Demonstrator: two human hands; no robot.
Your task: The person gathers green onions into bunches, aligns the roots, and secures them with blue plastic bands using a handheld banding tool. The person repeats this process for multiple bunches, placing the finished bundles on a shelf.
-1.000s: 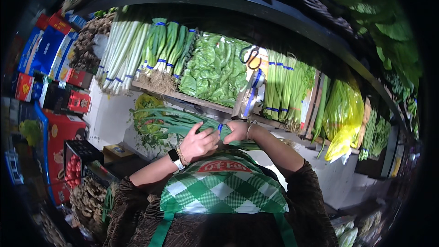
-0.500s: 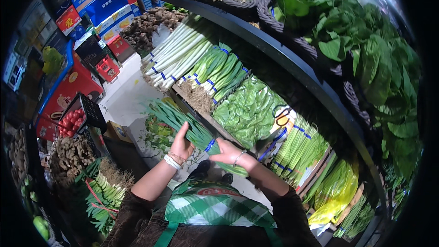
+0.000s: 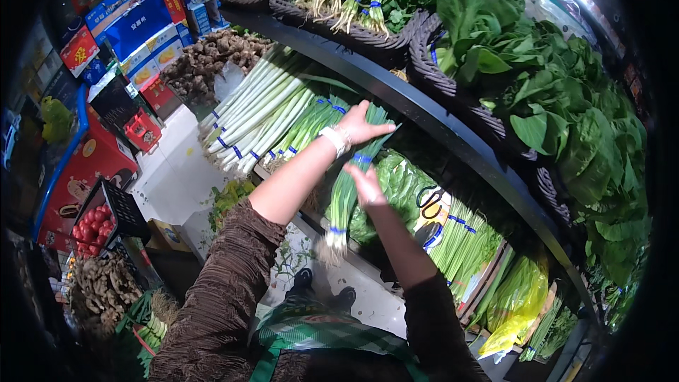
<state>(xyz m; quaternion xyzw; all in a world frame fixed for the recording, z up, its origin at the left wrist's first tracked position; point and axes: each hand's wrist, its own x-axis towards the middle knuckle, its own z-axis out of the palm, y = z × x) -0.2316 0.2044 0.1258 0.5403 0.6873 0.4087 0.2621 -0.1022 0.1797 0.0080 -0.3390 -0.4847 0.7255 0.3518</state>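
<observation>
A bunch of spring onions (image 3: 344, 201) with blue bands lies over the display shelf, its white roots pointing toward me. My left hand (image 3: 356, 126) is across its green leaves, gripping the upper part, with two fingers showing apart. Lower down, my right hand (image 3: 366, 185) holds the bunch from the right, just below the upper blue band. More spring onions (image 3: 303, 134) are to the left, beside long white leeks (image 3: 258, 110). Bagged leafy lettuce (image 3: 397, 187) sits to the right, partly covered by the bunch and my right hand.
Black-handled scissors (image 3: 428, 201) rest right of the lettuce, near banded green stems (image 3: 463, 240) and a yellow plastic bag (image 3: 520, 293). The upper shelf's dark edge (image 3: 396, 95) curves above my hands. At left, a black crate holds red tomatoes (image 3: 94, 228). Vegetable scraps (image 3: 230, 201) lie on the floor.
Both hands have moved up and to the right with the spring onions, from over the floor to the shelf. The bunch has turned, its roots now showing toward me.
</observation>
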